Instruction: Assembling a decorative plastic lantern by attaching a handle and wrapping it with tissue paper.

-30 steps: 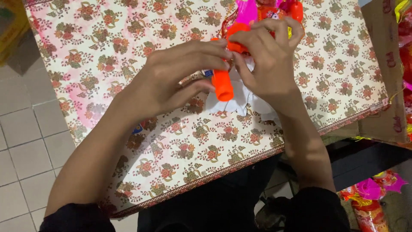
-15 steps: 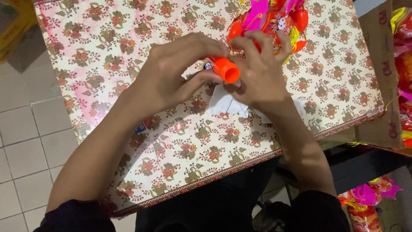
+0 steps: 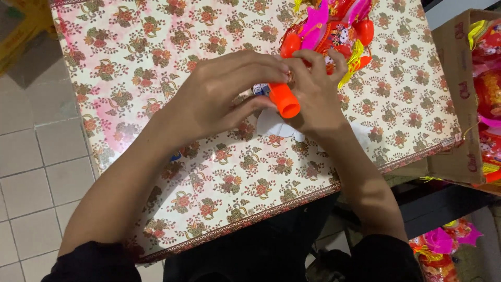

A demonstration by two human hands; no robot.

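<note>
both hands are meeting over the middle of the table [image 3: 156, 78], the left hand [image 3: 219, 96] sitting left of the right hand [image 3: 313, 96], a capped tube [image 3: 284, 99] lying between them. a sheet of paper [image 3: 271, 124] is lying under them. a toy lantern [image 3: 334, 31] is sitting just behind the fingers. a cardboard box [image 3: 459, 104] is standing right of the table.

Looks like a small home workshop or stall for assembling festive decorations rather than a factory floor. Low table [image 3: 156, 104] covered in a floral-patterned sheet, standing on plain grey floor tiles [image 3: 31, 156]. Gaudy red, pink and yellow ornament [image 3: 334, 26] lying at the table's far edge. Open cardboard box [image 3: 459, 94] at the right, packed with similar shiny decorations [image 3: 488, 78], and more of them bagged on the floor beneath [image 3: 443, 245].
</note>
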